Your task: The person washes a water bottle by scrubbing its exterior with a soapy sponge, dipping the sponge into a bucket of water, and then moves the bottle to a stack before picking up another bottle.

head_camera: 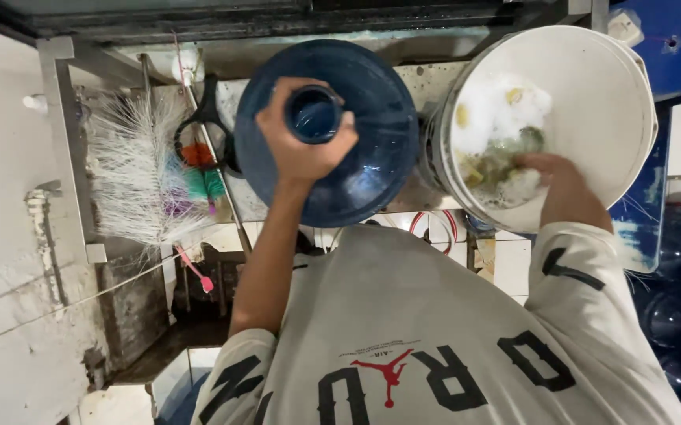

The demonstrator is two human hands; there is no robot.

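Crowding the ledge at the left, a white bristle brush and smaller coloured brushes hang beside the big blue water bottle, which stands upright, translucent and dark, in front of the person. The left hand wraps its neck. Just right of it, the right hand dips into a white bucket of foam and yellow sponges; its grip is hidden.

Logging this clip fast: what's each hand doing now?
Left hand: shut on jug neck.
Right hand: in the bucket suds; grip cannot be told.
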